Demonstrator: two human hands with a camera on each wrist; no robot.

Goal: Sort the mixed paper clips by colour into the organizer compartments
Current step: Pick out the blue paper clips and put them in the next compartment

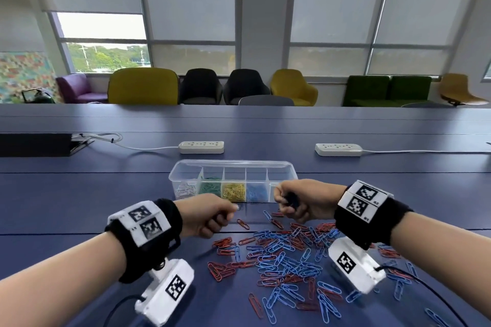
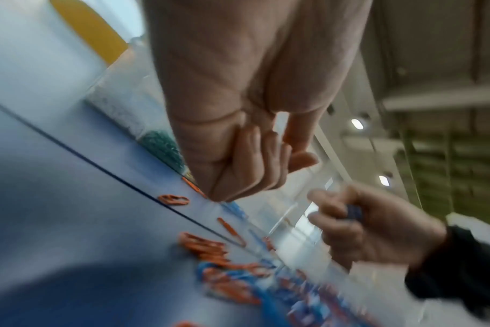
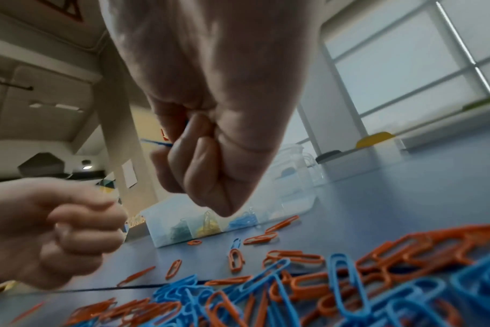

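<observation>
Just ahead of both hands: organizer (image 1: pixel 186 167), long axis left-right | right hand (image 1: pixel 297 200) clutches blue clips (image 1: pixel 292 199), nearest blue compartment (image 1: pixel 256 191) | left hand (image 1: pixel 210 214) curled, contents unclear

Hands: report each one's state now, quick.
Left hand: fingers curled; whether it holds anything cannot be told.
Right hand: fingers curled round blue paper clips.
</observation>
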